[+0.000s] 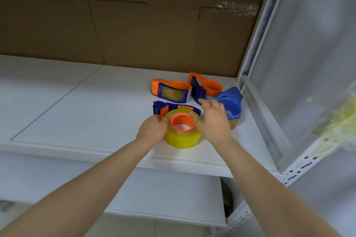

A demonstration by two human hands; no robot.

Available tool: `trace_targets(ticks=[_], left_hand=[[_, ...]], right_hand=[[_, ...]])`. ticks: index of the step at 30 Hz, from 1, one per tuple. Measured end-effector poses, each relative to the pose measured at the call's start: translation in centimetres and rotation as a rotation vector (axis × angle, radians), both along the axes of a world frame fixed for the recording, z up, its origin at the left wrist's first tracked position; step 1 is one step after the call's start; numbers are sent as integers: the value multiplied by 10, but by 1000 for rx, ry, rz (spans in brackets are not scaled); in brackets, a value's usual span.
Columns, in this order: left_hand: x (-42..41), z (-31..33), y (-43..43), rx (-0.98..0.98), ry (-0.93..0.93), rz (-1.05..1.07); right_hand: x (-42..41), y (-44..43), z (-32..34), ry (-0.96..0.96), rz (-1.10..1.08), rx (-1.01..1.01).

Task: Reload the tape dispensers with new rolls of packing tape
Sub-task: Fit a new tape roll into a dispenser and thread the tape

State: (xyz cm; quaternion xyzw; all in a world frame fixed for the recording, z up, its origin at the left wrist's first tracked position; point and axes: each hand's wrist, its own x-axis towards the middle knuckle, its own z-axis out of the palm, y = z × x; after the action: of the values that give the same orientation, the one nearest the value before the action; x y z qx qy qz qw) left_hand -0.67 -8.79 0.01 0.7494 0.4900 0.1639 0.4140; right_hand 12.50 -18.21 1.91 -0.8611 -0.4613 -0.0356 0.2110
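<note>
Reaching in from 6 o'clock, both forearms bare and angled toward each other over the white shelf point(81, 106).

Left hand point(152, 129): knuckles up, fingers curled against the 9 o'clock side of the yellow tape roll point(182, 139), thumb at its top edge. Gripping the roll.

Right hand point(212, 122): back of hand to camera, at the roll's 3 o'clock. Thumb tip rests on the roll's top face next to the orange hub point(183, 122). Fingers loosely extended and apart, index pointing to 12 o'clock, not wrapped round anything. Palm side hidden.

Roll lies flat near the shelf's front edge, between the two hands, seated round the orange hub. Hub belongs to the near dispenser point(169, 108), whose blue-and-orange body sticks out at the roll's 11 to 12 o'clock.

Other dispensers behind it:
- orange-and-blue dispenser point(170, 91) at 12 o'clock, apart from the roll
- second orange dispenser point(207, 87) at 1 o'clock, just past the right index finger
- all-blue dispenser point(232, 102) at 2 o'clock, sitting on a clear tape roll point(234, 123), partly hidden by the right hand

Cardboard backing point(134, 25) behind the shelf.
</note>
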Motion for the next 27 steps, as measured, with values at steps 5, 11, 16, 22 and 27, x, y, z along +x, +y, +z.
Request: trace_targets(ticks=[5, 11, 16, 22, 27], left_hand=[[-6, 6, -3, -320, -122, 149], [-21, 14, -4, -449, -358, 236], [-32, 27, -7, -646, -424, 119], [-21, 30, -26, -650, -696, 1], [-18, 24, -35, -523, -646, -18]], right_hand=[[2, 38, 4, 56, 71, -306], [-5, 35, -5, 7, 64, -275], [-11, 27, -16, 651, -11, 11], [-24, 15, -16, 650, 16, -26], [-26, -2, 4, 877, -5, 383]])
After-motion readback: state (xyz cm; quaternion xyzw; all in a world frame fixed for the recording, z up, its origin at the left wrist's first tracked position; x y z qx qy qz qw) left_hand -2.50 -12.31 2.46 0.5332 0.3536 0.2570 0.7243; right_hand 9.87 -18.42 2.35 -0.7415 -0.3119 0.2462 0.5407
